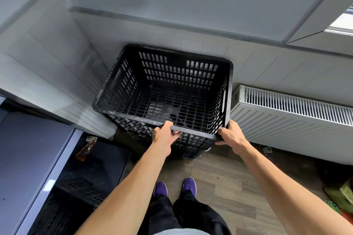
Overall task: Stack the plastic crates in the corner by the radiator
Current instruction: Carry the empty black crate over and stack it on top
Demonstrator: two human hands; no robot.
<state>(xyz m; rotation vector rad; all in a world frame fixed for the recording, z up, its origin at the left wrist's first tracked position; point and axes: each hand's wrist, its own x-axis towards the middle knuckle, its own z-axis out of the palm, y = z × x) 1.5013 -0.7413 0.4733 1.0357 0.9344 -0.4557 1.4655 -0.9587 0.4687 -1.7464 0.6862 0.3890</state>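
Head camera shows our left hand [165, 133] and right hand [232, 135] both gripping the near rim of the black crate [177, 68], which sits in the corner just beside the radiator [286, 112], so we think we are placing it and must next square it up and let go.

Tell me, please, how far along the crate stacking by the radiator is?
Done: a black crate stands in the corner beside the radiator. In hand: left hand and right hand grip its near rim. Left: release; the floor crate at lower left may follow.
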